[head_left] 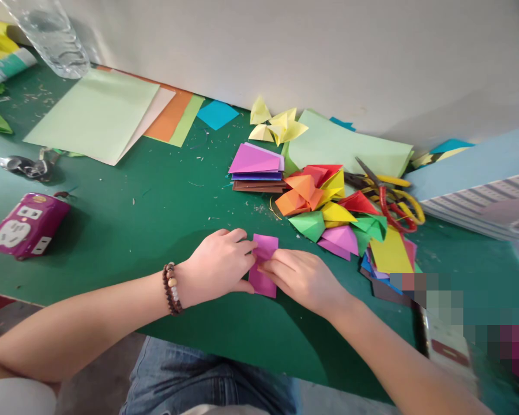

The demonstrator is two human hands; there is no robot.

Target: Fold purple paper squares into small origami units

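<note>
Beads (pixel 171 288) are worn above the left hand (pixel 216 268), by which magenta paper (pixel 262 282) is pinched narrowly, together with the right hand (pixel 300 279), over the green table (pixel 155 219); folded paper pieces (pixel 328 213) are heaped just beyond, with scissors (pixel 389 199) further right.

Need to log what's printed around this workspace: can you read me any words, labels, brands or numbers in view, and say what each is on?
No text is legible.
Purple box: socket pictures; small gold round label too small to read.
Pale tube: markings too blurred to read.
White item: red label too blurred to read.
Magenta paper: no print seen.
</note>
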